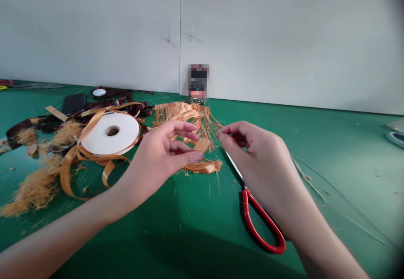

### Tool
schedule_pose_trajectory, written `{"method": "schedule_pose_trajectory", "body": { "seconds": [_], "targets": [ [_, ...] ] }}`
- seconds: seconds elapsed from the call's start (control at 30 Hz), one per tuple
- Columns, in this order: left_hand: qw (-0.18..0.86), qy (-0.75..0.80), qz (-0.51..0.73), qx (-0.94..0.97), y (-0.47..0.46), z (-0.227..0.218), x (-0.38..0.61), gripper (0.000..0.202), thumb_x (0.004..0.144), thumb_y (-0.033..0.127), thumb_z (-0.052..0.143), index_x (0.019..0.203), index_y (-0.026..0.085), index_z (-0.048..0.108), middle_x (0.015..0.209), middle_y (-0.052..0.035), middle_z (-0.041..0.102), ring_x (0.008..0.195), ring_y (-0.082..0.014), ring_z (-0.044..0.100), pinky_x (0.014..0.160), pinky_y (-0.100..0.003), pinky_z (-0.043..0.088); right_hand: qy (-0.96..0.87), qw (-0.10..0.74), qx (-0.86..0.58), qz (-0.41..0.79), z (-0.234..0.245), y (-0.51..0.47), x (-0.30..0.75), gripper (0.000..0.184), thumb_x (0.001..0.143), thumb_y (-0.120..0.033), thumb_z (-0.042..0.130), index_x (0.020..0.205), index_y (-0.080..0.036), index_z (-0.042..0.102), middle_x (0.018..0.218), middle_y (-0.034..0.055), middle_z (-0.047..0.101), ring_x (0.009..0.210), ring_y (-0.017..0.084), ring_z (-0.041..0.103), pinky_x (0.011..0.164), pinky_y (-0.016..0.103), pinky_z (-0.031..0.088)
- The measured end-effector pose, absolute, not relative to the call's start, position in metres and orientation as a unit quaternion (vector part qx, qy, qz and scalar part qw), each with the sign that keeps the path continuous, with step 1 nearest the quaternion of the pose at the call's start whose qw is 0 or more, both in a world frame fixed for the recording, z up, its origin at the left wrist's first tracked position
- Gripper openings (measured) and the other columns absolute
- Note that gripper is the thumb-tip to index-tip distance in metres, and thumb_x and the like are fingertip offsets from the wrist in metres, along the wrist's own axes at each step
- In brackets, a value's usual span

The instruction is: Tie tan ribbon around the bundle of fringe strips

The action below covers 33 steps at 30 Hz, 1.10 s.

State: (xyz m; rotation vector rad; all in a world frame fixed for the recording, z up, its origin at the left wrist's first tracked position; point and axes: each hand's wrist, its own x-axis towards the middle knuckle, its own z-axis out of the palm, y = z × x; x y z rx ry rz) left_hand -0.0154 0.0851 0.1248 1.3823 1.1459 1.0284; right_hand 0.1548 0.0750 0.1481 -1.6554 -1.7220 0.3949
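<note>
My left hand (167,148) pinches a short piece of tan ribbon (201,145) between thumb and fingers. To its right, my right hand (249,142) is closed, thumb against forefinger; whatever is at its fingertips is too small to make out. Below the right hand lie scissors with red handles (248,211), partly hidden by that hand and wrist. Behind the two hands are frayed tan ribbon strands (181,112) spread out in a fringe. A frayed bundle of tan strands (206,166) rests on the green table just under the left fingertips.
On the left stands a white spool (94,138) with loose tan ribbon (65,174) curling round it. Fluffy tan fibre scraps (38,186) and dark ribbon (15,131) lie beyond. A phone-like object (198,83), blurred out, leans on the white wall (284,39). Thin wires (356,224) lie right.
</note>
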Motion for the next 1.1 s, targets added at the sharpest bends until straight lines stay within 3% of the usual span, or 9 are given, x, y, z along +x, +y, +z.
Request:
{"method": "schedule_pose_trajectory", "body": {
  "seconds": [0.1,0.23,0.47,0.63,0.77,0.87,1.1],
  "targets": [
    [0.518,0.479,0.415,0.575,0.0861,0.1243,-0.0150,0.039,0.069,0.025,0.082,0.103,0.021,0.063,0.106,-0.0003,0.068,0.076,-0.0098,0.069,0.065,-0.016,0.057,-0.661,0.359,-0.634,0.182,0.1477,0.0755,0.1544,0.015,0.086,-0.027,0.056,0.078,-0.018,0.064,0.069,0.0021,0.066,0.056,0.012,0.053,0.051,0.026,0.038],
    [0.527,0.485,0.392,0.577,0.0875,0.1243,-0.0147,0.041,0.069,0.024,0.082,0.106,0.019,0.063,0.096,-0.0007,0.071,0.083,-0.0119,0.069,0.071,-0.017,0.057,-0.625,0.370,-0.634,0.265,0.1487,0.0758,0.1549,0.016,0.088,-0.030,0.054,0.080,-0.020,0.064,0.076,0.0025,0.070,0.065,0.015,0.061,0.055,0.027,0.042],
    [0.523,0.482,0.367,0.600,0.0873,0.1273,-0.0151,0.035,0.071,0.020,0.079,0.104,0.020,0.064,0.078,0.0043,0.069,0.074,-0.0089,0.068,0.067,-0.015,0.055,-0.585,0.407,-0.642,0.282,0.1473,0.0767,0.1553,0.013,0.087,-0.026,0.053,0.080,-0.021,0.063,0.083,0.0046,0.073,0.085,0.021,0.068,0.073,0.036,0.049],
    [0.520,0.470,0.363,0.614,0.0859,0.1293,-0.0162,0.028,0.072,0.014,0.075,0.098,0.019,0.064,0.073,0.0061,0.066,0.068,-0.0073,0.066,0.063,-0.014,0.053,-0.560,0.464,-0.607,0.319,0.1422,0.0780,0.1533,0.011,0.089,-0.026,0.054,0.082,-0.020,0.060,0.083,0.0029,0.071,0.085,0.018,0.070,0.078,0.036,0.053],
    [0.522,0.460,0.369,0.616,0.0874,0.1297,-0.0167,0.026,0.075,0.014,0.073,0.098,0.019,0.064,0.073,0.0062,0.066,0.071,-0.0074,0.067,0.067,-0.014,0.054,-0.503,0.527,-0.528,0.435,0.1414,0.0791,0.1525,0.011,0.089,-0.025,0.054,0.081,-0.019,0.058,0.078,-0.0010,0.067,0.084,0.015,0.071,0.081,0.030,0.055],
    [0.542,0.448,0.366,0.609,0.0882,0.1288,-0.0172,0.024,0.076,0.014,0.071,0.098,0.020,0.064,0.074,0.0062,0.067,0.073,-0.0081,0.068,0.067,-0.015,0.054,-0.484,0.536,-0.480,0.498,0.1409,0.0802,0.1522,0.010,0.088,-0.022,0.056,0.079,-0.018,0.058,0.072,-0.0033,0.063,0.076,0.010,0.070,0.079,0.025,0.054],
    [0.580,0.442,0.338,0.595,0.0874,0.1282,-0.0171,0.019,0.076,0.015,0.071,0.093,0.020,0.063,0.071,0.0047,0.066,0.065,-0.0104,0.067,0.060,-0.019,0.054,-0.535,0.476,-0.514,0.472,0.1411,0.0802,0.1524,0.011,0.088,-0.023,0.056,0.080,-0.016,0.060,0.061,-0.0048,0.058,0.059,0.006,0.056,0.056,0.019,0.043]
  ]
}}
